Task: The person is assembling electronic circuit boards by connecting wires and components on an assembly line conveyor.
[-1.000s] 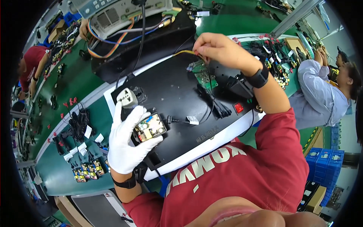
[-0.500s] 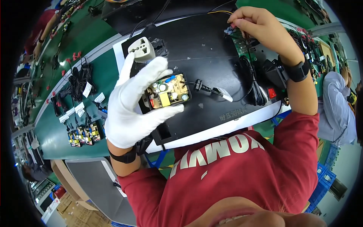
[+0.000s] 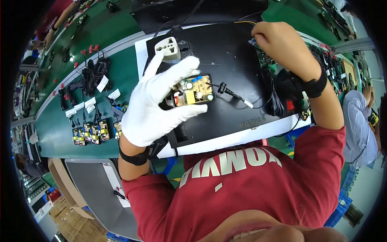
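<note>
The gloved left hand [image 3: 155, 105] holds an open adapter [image 3: 190, 91] between spread fingers, its circuit board bare and uncovered. The bare right hand [image 3: 282, 45] pinches a thin wire [image 3: 244, 21] over the black mat [image 3: 225, 52]; closing up looks left undone.

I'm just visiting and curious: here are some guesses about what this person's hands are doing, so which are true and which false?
1. The left hand wears a white glove. True.
2. The left hand holds an open black adapter case with a circuit board showing inside. True.
3. The right hand is gloved too. False: it is bare, with a black wristband on the wrist.
4. The right hand rests on the white socket adapter. False: it is at the far right of the black mat, by thin wires; the socket adapter sits apart near the left hand.
5. A black cable leads off the held case. True.
</note>
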